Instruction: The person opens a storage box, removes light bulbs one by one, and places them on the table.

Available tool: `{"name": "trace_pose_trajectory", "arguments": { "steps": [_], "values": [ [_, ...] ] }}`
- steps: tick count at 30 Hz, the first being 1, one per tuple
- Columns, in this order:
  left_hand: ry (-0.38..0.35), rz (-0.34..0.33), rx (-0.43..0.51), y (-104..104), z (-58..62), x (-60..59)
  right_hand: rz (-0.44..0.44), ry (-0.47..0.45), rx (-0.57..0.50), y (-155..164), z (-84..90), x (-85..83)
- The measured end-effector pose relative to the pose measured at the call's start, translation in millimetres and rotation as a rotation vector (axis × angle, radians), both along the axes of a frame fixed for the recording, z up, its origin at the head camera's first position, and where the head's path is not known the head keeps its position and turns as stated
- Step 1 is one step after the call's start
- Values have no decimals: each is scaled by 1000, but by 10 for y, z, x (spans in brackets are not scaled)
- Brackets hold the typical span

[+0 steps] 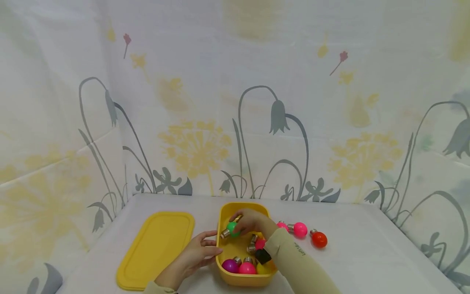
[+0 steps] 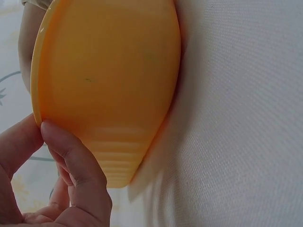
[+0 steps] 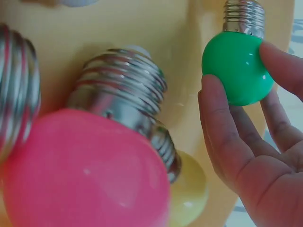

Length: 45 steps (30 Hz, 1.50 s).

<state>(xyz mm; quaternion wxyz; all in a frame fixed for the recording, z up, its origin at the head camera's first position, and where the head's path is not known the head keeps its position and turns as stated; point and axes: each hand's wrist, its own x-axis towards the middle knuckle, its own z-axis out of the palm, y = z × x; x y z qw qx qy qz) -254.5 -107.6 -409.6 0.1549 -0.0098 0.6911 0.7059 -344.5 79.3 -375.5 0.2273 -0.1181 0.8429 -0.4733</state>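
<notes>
A yellow plastic box [image 1: 245, 280] holds several coloured light bulbs with silver screw bases. At its left side my left hand [image 1: 193, 256] pinches the rim between thumb and finger, which the left wrist view shows close up. My right hand [image 1: 251, 221] is over the inside of the box and grips a green bulb [image 3: 236, 68] by its round part, screw base pointing away from the palm. Inside the box near the front lie a purple bulb [image 1: 230, 266], a pink bulb [image 1: 247, 268] and a yellow bulb [image 1: 262, 269], partly hidden by the right forearm.
A yellow lid [image 1: 158, 249] lies flat on the white-covered table left of the box. To the right rest a red bulb [image 1: 319, 240], a pink bulb [image 1: 300, 230] and another pink one partly behind the right wrist. A flower-printed cloth [image 1: 257, 143] hangs behind.
</notes>
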Motion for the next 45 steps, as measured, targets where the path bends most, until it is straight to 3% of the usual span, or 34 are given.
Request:
{"name": "trace_pose_trajectory", "arguments": {
  "steps": [14, 26, 45],
  "values": [
    [24, 16, -8, -12, -5, 9, 58, 3, -61, 38, 266, 91],
    [6, 19, -36, -2, -2, 10, 86, 134, -110, 193, 370, 253],
    [10, 24, -42, 2, -46, -26, -112, 277, -194, 485, 369, 536]
  ]
}}
